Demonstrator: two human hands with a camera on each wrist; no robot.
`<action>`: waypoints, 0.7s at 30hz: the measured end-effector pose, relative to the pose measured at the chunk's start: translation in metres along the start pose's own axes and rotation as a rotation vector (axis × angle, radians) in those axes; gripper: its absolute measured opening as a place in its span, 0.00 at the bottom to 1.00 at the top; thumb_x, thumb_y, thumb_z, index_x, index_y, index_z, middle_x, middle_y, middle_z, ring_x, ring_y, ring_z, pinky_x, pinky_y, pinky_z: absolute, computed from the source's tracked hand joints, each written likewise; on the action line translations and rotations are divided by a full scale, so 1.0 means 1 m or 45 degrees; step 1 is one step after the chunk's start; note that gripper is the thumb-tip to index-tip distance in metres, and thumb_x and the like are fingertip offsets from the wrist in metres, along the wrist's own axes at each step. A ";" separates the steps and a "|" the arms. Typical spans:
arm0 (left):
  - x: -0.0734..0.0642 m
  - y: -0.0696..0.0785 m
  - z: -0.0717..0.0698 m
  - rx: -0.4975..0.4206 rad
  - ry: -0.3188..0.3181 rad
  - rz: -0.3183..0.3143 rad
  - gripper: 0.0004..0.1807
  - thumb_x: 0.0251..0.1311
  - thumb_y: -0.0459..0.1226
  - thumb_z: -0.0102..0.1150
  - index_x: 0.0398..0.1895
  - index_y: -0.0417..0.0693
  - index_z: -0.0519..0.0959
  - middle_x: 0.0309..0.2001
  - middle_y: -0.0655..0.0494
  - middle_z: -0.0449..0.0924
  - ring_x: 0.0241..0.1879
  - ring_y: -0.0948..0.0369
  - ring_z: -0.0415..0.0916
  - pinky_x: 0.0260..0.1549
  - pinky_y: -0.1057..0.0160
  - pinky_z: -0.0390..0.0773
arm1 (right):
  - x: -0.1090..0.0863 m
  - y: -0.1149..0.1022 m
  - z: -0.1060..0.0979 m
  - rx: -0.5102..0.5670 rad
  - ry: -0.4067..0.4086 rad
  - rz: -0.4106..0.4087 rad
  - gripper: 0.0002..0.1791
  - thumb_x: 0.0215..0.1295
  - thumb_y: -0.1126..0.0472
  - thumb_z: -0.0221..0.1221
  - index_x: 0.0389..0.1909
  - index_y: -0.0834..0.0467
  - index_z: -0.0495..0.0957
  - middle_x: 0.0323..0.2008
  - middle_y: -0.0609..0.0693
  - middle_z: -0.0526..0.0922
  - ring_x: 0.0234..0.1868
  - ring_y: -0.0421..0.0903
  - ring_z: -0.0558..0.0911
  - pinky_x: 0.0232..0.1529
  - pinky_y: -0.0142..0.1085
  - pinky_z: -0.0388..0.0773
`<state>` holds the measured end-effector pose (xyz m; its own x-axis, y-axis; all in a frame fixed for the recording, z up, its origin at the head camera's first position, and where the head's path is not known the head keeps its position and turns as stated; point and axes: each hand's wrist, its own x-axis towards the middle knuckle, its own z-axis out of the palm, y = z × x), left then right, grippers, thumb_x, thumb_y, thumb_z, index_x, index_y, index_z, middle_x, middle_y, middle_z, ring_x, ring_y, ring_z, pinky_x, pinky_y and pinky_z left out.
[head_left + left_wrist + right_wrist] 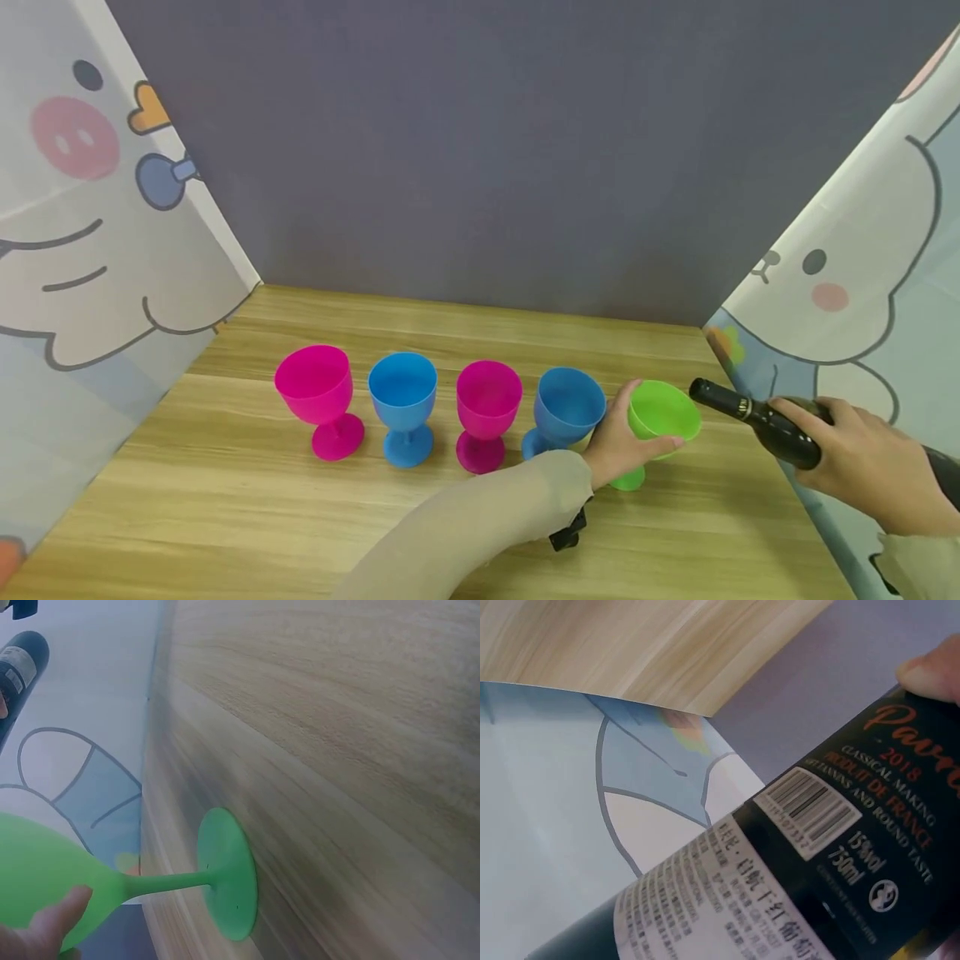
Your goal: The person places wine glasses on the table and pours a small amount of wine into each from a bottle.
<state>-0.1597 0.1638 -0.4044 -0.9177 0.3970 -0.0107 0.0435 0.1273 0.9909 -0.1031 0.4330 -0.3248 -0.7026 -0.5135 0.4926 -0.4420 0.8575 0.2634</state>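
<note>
My left hand grips the bowl of a green plastic goblet, thumb on the near side and fingers on the left. The goblet is upright, its round foot at the table top in the left wrist view. In my right hand is a dark wine bottle, held round its body and tilted, with its open-looking mouth pointing left, close to the goblet's right rim. A printed label fills much of the right wrist view. Most of the left fingers are hidden in the left wrist view.
Left of the green goblet stand a blue goblet, a pink one, another blue goblet and another pink one, in a row on the wooden table. A grey panel closes the back; cartoon-printed sheets flank both sides.
</note>
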 end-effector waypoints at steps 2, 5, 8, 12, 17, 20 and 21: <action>0.000 -0.001 0.001 0.015 0.001 0.006 0.44 0.49 0.46 0.72 0.69 0.72 0.59 0.55 0.63 0.67 0.47 0.66 0.70 0.41 0.63 0.75 | 0.000 0.000 0.001 -0.005 -0.002 -0.007 0.37 0.46 0.32 0.45 0.52 0.52 0.73 0.23 0.62 0.72 0.15 0.54 0.71 0.08 0.47 0.66; 0.001 -0.001 0.001 0.030 0.005 0.010 0.44 0.49 0.47 0.72 0.69 0.72 0.58 0.55 0.63 0.66 0.47 0.66 0.70 0.41 0.63 0.75 | 0.000 0.000 0.001 -0.040 -0.027 -0.016 0.39 0.34 0.40 0.63 0.53 0.52 0.73 0.23 0.62 0.72 0.16 0.54 0.71 0.09 0.47 0.67; 0.001 -0.001 0.002 0.032 0.004 0.015 0.44 0.49 0.47 0.72 0.69 0.72 0.58 0.56 0.63 0.66 0.48 0.65 0.69 0.42 0.62 0.75 | 0.001 -0.001 0.000 -0.074 -0.071 -0.007 0.49 0.12 0.55 0.71 0.53 0.51 0.71 0.23 0.62 0.72 0.16 0.54 0.71 0.09 0.47 0.68; 0.001 -0.001 0.001 0.024 0.002 0.027 0.44 0.50 0.47 0.72 0.69 0.72 0.58 0.57 0.63 0.65 0.49 0.65 0.69 0.42 0.63 0.75 | 0.002 -0.003 -0.002 -0.095 -0.097 -0.005 0.52 0.07 0.59 0.72 0.52 0.51 0.71 0.23 0.62 0.72 0.15 0.53 0.71 0.08 0.45 0.67; 0.002 0.000 -0.001 0.018 0.014 0.019 0.44 0.49 0.46 0.72 0.69 0.72 0.59 0.55 0.63 0.66 0.47 0.66 0.69 0.40 0.64 0.75 | 0.005 -0.002 -0.002 -0.085 -0.086 -0.045 0.38 0.33 0.41 0.66 0.50 0.50 0.73 0.22 0.60 0.71 0.14 0.52 0.70 0.07 0.44 0.65; 0.002 -0.001 -0.001 0.007 0.010 0.021 0.44 0.49 0.46 0.72 0.69 0.72 0.59 0.55 0.63 0.66 0.47 0.67 0.69 0.40 0.64 0.75 | 0.006 -0.001 -0.002 -0.082 -0.076 -0.063 0.32 0.47 0.33 0.50 0.48 0.51 0.74 0.21 0.60 0.70 0.13 0.51 0.68 0.06 0.44 0.64; 0.002 -0.001 -0.001 0.005 0.006 0.022 0.44 0.49 0.46 0.72 0.69 0.71 0.59 0.56 0.63 0.66 0.48 0.66 0.68 0.41 0.64 0.75 | 0.006 -0.001 -0.002 -0.091 -0.083 -0.069 0.31 0.42 0.39 0.57 0.48 0.51 0.74 0.20 0.59 0.69 0.13 0.51 0.68 0.07 0.44 0.64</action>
<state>-0.1615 0.1636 -0.4049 -0.9187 0.3949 0.0072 0.0610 0.1238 0.9904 -0.1054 0.4291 -0.3203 -0.7144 -0.5584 0.4216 -0.4412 0.8272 0.3480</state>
